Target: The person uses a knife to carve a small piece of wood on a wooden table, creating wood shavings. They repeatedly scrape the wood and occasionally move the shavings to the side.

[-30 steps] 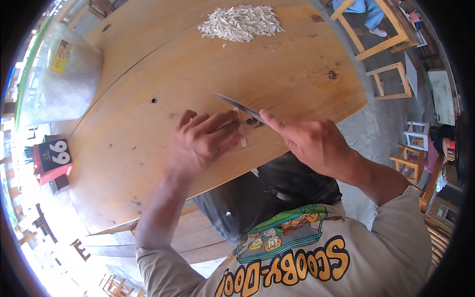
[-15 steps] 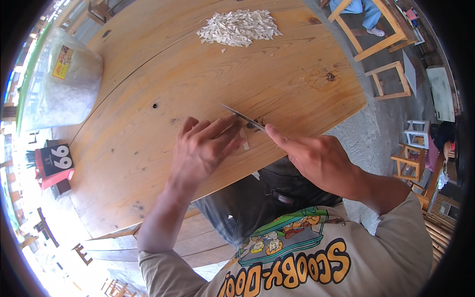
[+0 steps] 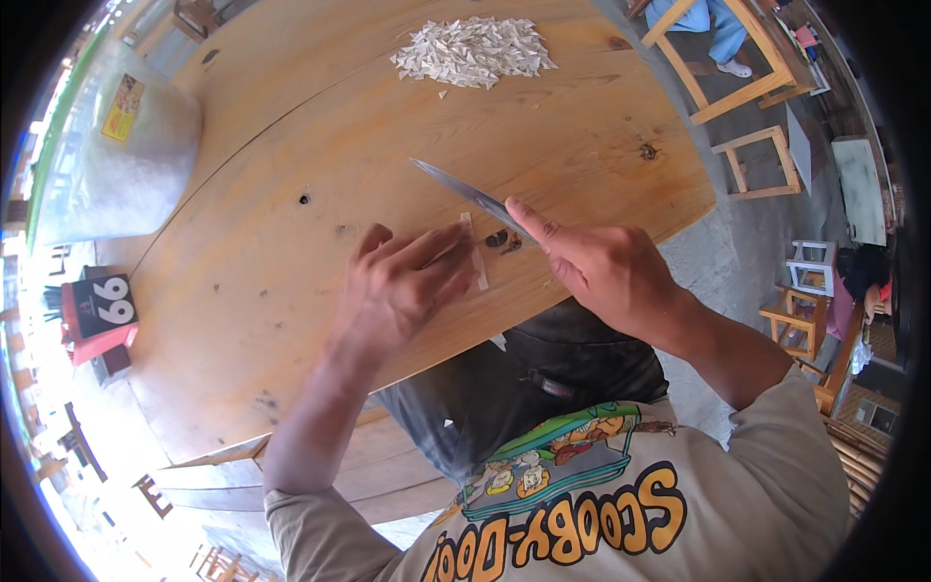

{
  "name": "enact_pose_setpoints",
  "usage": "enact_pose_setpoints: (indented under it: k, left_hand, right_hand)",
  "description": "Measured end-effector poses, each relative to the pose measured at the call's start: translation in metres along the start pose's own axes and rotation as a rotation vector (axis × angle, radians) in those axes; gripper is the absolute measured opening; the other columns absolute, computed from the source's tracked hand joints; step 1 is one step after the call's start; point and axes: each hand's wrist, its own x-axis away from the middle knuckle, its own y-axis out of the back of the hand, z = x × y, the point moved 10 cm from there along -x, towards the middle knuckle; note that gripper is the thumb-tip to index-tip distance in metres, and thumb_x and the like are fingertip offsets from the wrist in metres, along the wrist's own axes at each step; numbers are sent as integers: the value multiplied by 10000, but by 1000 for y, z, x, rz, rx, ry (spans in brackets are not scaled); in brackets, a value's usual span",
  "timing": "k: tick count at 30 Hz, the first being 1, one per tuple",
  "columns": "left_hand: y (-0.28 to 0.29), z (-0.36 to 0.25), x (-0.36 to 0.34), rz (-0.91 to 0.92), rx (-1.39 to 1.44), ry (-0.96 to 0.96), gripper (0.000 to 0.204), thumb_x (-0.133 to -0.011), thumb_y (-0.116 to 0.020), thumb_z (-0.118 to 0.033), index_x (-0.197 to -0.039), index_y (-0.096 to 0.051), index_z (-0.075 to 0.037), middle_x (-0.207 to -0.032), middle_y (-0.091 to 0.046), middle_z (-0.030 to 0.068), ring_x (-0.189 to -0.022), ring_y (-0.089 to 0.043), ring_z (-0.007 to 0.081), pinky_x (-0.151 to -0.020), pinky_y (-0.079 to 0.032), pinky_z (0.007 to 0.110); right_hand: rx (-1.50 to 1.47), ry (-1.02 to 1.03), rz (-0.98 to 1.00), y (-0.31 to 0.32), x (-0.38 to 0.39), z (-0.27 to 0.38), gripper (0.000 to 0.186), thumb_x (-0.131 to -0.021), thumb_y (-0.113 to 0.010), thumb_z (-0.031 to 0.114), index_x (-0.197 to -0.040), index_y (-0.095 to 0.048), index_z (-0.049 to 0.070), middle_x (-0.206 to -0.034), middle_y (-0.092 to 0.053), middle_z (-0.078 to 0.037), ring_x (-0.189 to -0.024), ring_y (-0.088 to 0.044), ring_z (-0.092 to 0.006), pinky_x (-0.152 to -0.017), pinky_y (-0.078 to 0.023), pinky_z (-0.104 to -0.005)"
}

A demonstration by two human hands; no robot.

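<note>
Since a second ago we have lifted the knife (image 3: 464,191) so its long grey blade points toward 10 o'clock, clear of the wood, while our left hand (image 3: 402,286) has stayed pressing down. Our right hand (image 3: 606,272) is closed round the handle, forefinger laid along the spine. The left hand lies flat with fingers together, its tips pinning a thin pale strip (image 3: 475,254) that is narrow, whitish and straight, lying just at 3 o'clock of those fingertips and near the surface (image 3: 291,126) edge closest to us. At 12 o'clock, well apart, sits a heap of white cut pieces (image 3: 473,50); between it and the hands the wood is bare. A clear plastic bag (image 3: 121,160) stands at 10 o'clock.
</note>
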Motion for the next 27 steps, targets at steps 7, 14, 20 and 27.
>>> enact_pose_setpoints:
  k: [7, 14, 20, 27]
  left_hand:
    - [0, -2, 1, 8, -10, -17, 298, -999, -912, -352, -1264, -901, -215, -1443, -845, -46, -1046, -833, 149, -893, -552, 383]
    - [2, -2, -1, -30, 2, -42, 258, -977, -931, -287, -1217, -910, -194, -1400, -847, -64, -1037, -821, 146, -875, -556, 380]
    - [7, -5, 0, -61, 55, -63, 390, -798, -985, -140, -1178, -899, -162, -1277, -864, -16, -997, -820, 197, -864, -566, 390]
    - [8, -5, -1, -62, 96, -69, 392, -802, -932, -127, -1191, -907, -158, -1281, -858, -6, -1010, -813, 198, -871, -568, 397]
  right_hand:
    - [27, 35, 46, -3, 5, 0, 751, -1029, -784, 2, -1744, -626, 165, -814, -722, -140, -711, -759, -350, -658, -622, -500]
    - [104, 18, 59, -2, -16, -19, 790, -1025, -796, 32, -1769, -594, 208, -817, -768, -169, -702, -779, -390, -673, -643, -518]
    - [326, 10, 78, 17, -79, -50, 674, -1064, -751, 111, -1722, -650, 218, -878, -831, -185, -736, -833, -346, -723, -716, -488]
    - [441, 117, -31, 30, -109, -65, 653, -1084, -735, 135, -1716, -661, 285, -833, -812, -123, -715, -817, -328, -679, -695, -471]
